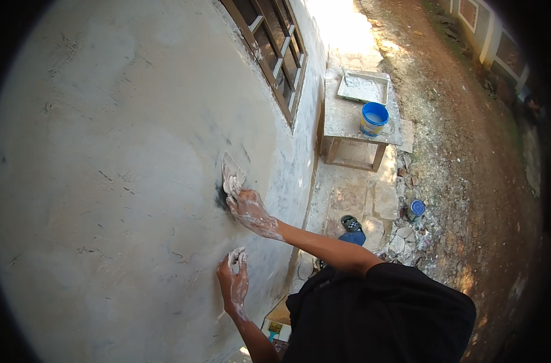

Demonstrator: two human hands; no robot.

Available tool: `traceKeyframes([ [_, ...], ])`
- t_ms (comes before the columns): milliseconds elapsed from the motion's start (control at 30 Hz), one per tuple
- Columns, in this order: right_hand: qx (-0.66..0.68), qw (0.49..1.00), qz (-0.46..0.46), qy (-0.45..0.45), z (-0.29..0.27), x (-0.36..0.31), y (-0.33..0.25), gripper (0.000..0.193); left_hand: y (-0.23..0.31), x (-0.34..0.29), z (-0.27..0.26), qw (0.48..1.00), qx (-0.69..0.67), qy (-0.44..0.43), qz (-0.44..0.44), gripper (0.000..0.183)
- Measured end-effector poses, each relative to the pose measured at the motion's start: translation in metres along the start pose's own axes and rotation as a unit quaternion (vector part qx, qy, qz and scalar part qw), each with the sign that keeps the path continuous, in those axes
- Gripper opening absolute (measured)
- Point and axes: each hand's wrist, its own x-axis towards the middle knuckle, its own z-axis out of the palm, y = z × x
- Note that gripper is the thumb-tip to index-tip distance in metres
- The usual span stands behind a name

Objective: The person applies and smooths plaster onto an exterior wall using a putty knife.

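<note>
My right hand (252, 212), smeared with white putty, is closed on a putty knife (230, 169). Its flat, whitish blade lies against the grey plastered wall (124, 199), beside a dark patch. Lower down, my left hand (233, 283) is held close to the wall with its fingers curled round a white-coated thing (236, 259). The coating and fingers hide what kind of thing that is. White smears run over both hands and wrists. Scratches and darker marks show on the wall around them.
A low wooden table (342, 124) by the wall holds a white tray (363, 88) of white paste and a blue-rimmed bucket (374, 117). A barred window (275, 45) is set in the wall above. A blue-lidded can (416, 209) stands among rubble beside the paving.
</note>
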Motion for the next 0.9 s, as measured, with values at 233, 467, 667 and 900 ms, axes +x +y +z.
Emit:
traceKeyframes([
  [233, 0.102, 0.986, 0.066, -0.112, -0.089, -0.019, -0.014, 0.019, -0.001, -0.005, -0.001, 1.0, -0.01, -0.024, -0.005, 0.021],
  [467, 0.008, 0.998, 0.058, 0.009, -0.054, 0.04, 0.016, 0.023, 0.008, -0.009, -0.004, 0.999, -0.017, -0.029, 0.004, 0.02],
  [667, 0.012, 0.993, -0.018, -0.116, -0.031, 0.015, -0.011, 0.022, -0.005, -0.013, -0.006, 0.999, 0.016, 0.003, 0.029, 0.02],
  [900, 0.077, 0.985, 0.011, -0.153, -0.092, -0.018, -0.014, 0.023, -0.016, -0.01, -0.008, 0.999, -0.039, -0.007, 0.014, 0.02],
])
